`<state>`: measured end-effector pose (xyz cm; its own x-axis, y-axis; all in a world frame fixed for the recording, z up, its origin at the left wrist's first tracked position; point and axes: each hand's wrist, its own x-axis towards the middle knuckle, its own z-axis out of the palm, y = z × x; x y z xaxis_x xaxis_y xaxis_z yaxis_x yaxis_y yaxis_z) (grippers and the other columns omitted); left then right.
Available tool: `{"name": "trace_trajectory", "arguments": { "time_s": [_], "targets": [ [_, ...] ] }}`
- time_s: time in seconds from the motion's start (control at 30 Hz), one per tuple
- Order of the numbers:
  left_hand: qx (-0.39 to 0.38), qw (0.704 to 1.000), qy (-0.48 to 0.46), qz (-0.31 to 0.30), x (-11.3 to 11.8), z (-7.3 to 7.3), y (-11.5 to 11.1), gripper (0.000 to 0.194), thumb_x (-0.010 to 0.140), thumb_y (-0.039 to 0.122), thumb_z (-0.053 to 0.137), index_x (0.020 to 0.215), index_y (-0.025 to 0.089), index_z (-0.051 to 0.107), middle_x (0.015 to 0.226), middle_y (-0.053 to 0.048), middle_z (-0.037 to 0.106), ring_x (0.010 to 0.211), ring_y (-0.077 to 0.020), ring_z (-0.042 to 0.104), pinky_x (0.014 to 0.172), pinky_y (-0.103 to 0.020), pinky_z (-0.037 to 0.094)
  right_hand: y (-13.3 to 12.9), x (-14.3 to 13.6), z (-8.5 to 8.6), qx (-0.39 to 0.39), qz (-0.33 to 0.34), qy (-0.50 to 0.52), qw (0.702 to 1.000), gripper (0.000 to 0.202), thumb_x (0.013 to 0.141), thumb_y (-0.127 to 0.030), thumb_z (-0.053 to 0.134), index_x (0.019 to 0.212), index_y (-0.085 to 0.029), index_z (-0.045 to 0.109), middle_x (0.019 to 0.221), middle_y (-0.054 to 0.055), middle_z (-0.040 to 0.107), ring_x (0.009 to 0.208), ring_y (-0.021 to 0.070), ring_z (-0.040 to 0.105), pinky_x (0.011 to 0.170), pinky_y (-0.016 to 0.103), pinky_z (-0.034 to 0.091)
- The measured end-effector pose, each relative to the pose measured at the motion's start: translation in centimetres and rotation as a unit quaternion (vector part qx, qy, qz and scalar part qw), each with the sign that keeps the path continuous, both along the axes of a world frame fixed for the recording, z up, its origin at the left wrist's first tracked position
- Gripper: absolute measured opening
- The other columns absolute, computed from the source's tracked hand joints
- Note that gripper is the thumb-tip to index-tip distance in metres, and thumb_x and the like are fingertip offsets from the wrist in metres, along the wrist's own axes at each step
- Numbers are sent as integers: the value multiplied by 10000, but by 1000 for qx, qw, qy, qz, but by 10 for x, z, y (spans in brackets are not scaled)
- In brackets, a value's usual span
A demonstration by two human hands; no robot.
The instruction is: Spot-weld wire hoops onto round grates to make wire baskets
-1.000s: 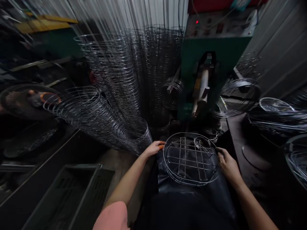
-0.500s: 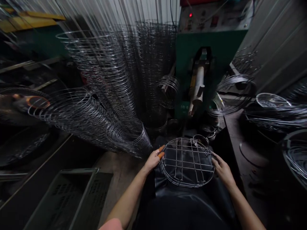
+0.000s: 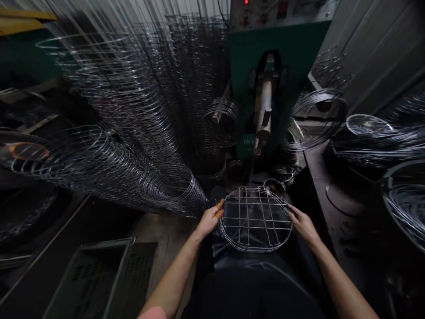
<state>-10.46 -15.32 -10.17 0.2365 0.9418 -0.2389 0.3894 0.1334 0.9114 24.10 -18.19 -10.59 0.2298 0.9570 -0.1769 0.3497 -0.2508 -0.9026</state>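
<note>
Between my hands is a round wire rack, with crossed bars inside a rim of more than one ring. It is held above the black apron on my lap. My left hand grips the rim at the left, with orange covers on two fingertips. On the opposite side, my right hand pinches the rim between thumb and fingers. Just beyond the rack, a green machine carries a metal cylinder arm that points down toward me.
Tall stacks of wire rings stand at the left, with another stack leaning in front. A plastic crate sits at lower left. Ring bundles hang right of the machine. A tub of wire is at far right.
The view has shifted, so the machine and the ring stacks appear farther left and higher. Both hands keep their hold on the rack, which sits slightly higher and more left in the picture.
</note>
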Motion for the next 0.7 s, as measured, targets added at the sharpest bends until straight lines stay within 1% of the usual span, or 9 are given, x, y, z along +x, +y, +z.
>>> {"name": "trace_trajectory", "arguments": {
  "time_s": [0.07,0.13,0.2,0.27,0.37,0.47,0.53,0.6,0.7],
  "targets": [
    [-6,999,9,-39,-8,6,1,511,819,333,489,1300,167,442,1267,-69,550,1178,-225,477,1036,-387,306,-4,0,-2,1,-2,26,1000,398,693,-419,613,1027,-214,678,1019,43,685,1025,270,596,932,401,443],
    [-37,993,1,-111,-18,15,3,571,796,331,535,1332,190,395,1129,-62,620,1037,-204,548,959,-365,383,-10,-1,-3,-2,3,54,999,442,698,-449,619,1072,-216,659,1092,43,657,1084,268,560,965,400,414],
    [-61,981,-6,-183,-26,22,4,730,727,332,633,1373,215,314,1012,-40,629,868,-169,567,853,-323,442,-16,-1,-3,-12,12,73,997,476,709,-464,620,1118,-221,635,1156,41,623,1134,265,521,997,402,380],
    [-60,974,12,-218,-28,25,2,971,611,338,742,1409,235,197,992,-25,595,783,-145,541,793,-297,453,-21,-2,-2,-21,19,85,996,492,721,-469,615,1148,-224,616,1192,39,600,1159,262,498,1014,407,357],
    [-32,978,91,-183,-20,23,-8,1212,487,402,809,1425,254,55,1012,-22,549,817,-164,529,818,-313,432,-25,-3,-3,-19,19,95,995,513,733,-478,602,1179,-225,593,1221,35,579,1178,254,480,1029,409,334],
    [-8,978,167,-127,-7,18,-20,1244,478,491,789,1424,266,12,1002,-12,532,886,-201,534,846,-332,408,-27,-5,-8,-3,15,89,996,534,743,-486,590,1205,-219,572,1239,39,565,1202,249,454,1047,408,303],
    [-11,976,188,-112,-2,17,-26,1258,478,520,779,1421,277,-17,992,-1,525,896,-205,537,838,-322,404,-28,-6,-12,11,16,80,997,552,758,-499,566,1230,-215,550,1259,44,549,1219,246,435,1057,405,284],
    [-15,975,198,-103,1,15,-28,1271,465,524,786,1421,276,-14,971,5,527,887,-202,541,821,-306,403,-29,-7,-16,24,17,73,997,573,776,-510,535,1264,-212,516,1291,48,521,1232,238,419,1063,399,272],
    [-7,976,198,-93,1,13,-28,1227,448,514,799,1421,265,94,938,4,537,875,-201,545,808,-293,399,-28,-9,-19,33,16,71,997,584,796,-506,506,1296,-204,477,1325,53,485,1242,228,406,1066,396,262]
  ]
}}
